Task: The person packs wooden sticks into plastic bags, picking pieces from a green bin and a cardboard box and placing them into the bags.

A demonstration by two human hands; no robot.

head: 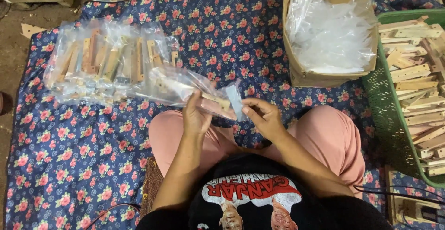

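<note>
A blue flowered cloth (222, 30) spreads far beyond both hands, bare between the heap of clear bagged wood pieces (106, 63) up and to the left of them and the cardboard box (324, 78) of empty clear bags up and to the right. Further right a green basket (384, 105) is stacked with bare wood pieces. The left hand (195, 116) grips a clear plastic bag (185, 88) holding a pale wood piece (217, 101), while the right hand (263, 118) pinches the bag's open end.

Glossy, crinkled clear plastic bag (194, 91) over matt pale wooden pieces (218, 102); soft floral cotton cloth (92, 142) beneath; dull brown cardboard box (320, 78); green plastic mesh basket (387, 114).
</note>
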